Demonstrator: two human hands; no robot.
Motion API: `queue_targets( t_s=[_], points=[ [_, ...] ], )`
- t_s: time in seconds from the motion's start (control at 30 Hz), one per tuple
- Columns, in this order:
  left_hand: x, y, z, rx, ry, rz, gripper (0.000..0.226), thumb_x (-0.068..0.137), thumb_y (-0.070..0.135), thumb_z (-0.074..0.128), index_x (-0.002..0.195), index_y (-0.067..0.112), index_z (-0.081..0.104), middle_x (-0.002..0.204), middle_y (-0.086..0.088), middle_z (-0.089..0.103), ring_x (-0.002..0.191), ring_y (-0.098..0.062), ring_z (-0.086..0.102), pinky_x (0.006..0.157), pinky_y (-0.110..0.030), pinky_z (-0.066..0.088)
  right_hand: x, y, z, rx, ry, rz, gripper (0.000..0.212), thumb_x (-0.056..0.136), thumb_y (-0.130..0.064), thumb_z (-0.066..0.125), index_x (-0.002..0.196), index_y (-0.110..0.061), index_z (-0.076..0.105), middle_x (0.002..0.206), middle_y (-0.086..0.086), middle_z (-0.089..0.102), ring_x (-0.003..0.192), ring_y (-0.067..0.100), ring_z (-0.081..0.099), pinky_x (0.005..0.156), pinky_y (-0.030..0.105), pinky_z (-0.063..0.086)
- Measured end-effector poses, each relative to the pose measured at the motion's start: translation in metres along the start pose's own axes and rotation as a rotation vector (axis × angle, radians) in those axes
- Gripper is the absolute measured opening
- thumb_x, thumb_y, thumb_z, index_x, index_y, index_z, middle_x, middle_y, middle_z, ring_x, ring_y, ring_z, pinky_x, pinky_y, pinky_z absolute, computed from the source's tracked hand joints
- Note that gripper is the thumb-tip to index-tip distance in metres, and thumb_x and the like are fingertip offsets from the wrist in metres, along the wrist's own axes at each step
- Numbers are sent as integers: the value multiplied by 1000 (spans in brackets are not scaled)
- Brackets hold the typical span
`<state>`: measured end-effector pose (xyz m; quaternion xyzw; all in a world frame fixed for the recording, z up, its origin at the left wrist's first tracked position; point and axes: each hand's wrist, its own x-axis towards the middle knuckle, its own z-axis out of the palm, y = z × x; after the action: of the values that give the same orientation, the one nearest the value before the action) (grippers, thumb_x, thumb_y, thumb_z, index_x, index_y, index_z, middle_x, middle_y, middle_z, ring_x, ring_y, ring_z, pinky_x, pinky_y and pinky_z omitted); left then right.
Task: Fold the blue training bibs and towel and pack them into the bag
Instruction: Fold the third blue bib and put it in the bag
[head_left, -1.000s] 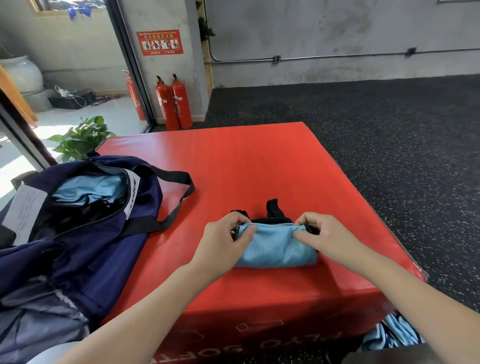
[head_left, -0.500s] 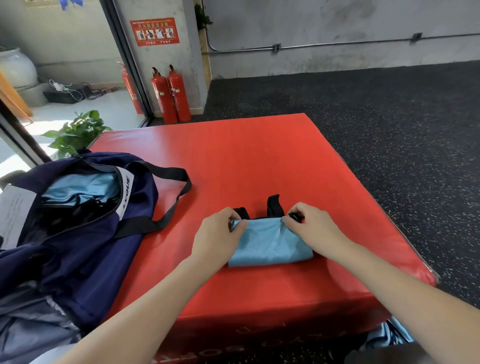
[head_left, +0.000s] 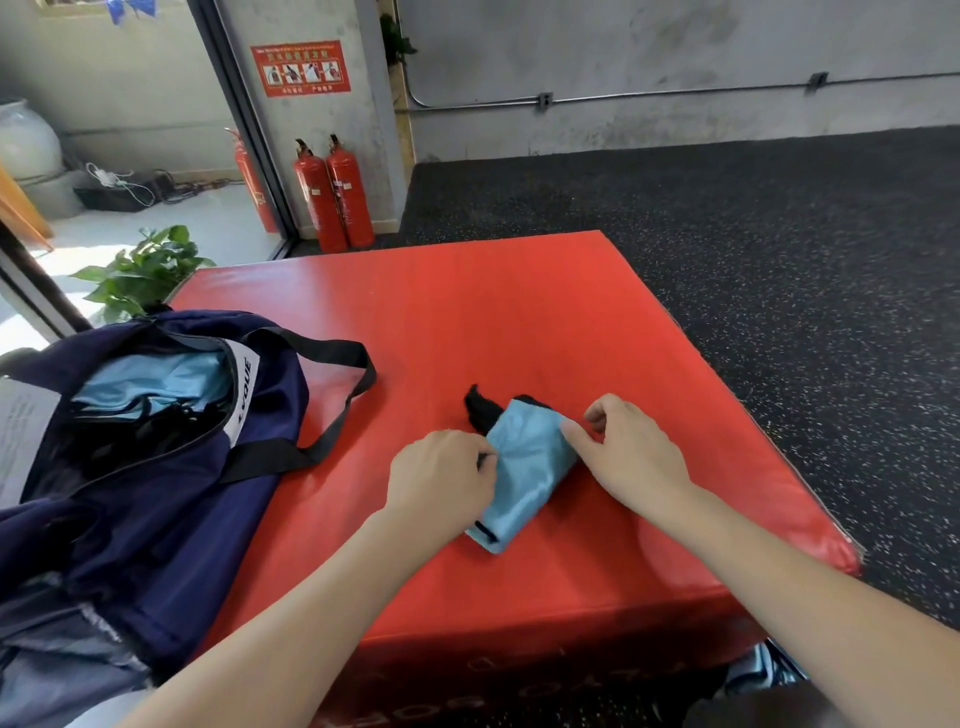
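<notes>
The folded blue bib (head_left: 524, 467) lies diagonally on the red padded block (head_left: 519, 322), black trim at its far end. The left hand (head_left: 441, 483) pinches its left edge; the right hand (head_left: 628, 452) pinches its upper right corner. The navy bag (head_left: 156, 467) sits open at left, blue fabric inside.

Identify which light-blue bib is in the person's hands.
The folded bib on the red mat, held by both hands; the other blue fabric lies inside the navy bag.
</notes>
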<state>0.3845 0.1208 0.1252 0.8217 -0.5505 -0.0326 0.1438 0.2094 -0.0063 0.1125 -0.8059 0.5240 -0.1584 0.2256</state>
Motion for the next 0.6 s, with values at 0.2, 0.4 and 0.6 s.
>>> queue_targets(
  t_s=[0.2, 0.4, 0.6],
  points=[
    [-14, 10, -10, -415, -240, -132, 30, 94, 25, 51, 71, 8, 60, 51, -4, 67, 46, -10, 61, 44, -20, 42, -12, -6, 3, 165, -199, -20, 38, 87, -53, 68, 113, -27, 55, 104, -12, 66, 91, 10, 62, 77, 28, 47],
    [-21, 7, -4, -514, -251, -166, 11, 92, 33, 64, 103, 30, 67, 57, -3, 70, 50, -3, 64, 53, -24, 51, -9, -8, 5, 247, -262, 55, 47, 70, -46, 86, 105, -23, 65, 98, -8, 69, 91, 11, 64, 75, 26, 46],
    [-15, -1, -7, -337, 5, -42, 23, 81, 35, 76, 104, 38, 74, 77, 15, 55, 75, -4, 56, 70, -29, 51, -8, -18, 6, 428, -406, 20, 24, 62, -28, 79, 79, -13, 72, 63, -5, 63, 63, 9, 57, 60, 28, 45]
  ],
)
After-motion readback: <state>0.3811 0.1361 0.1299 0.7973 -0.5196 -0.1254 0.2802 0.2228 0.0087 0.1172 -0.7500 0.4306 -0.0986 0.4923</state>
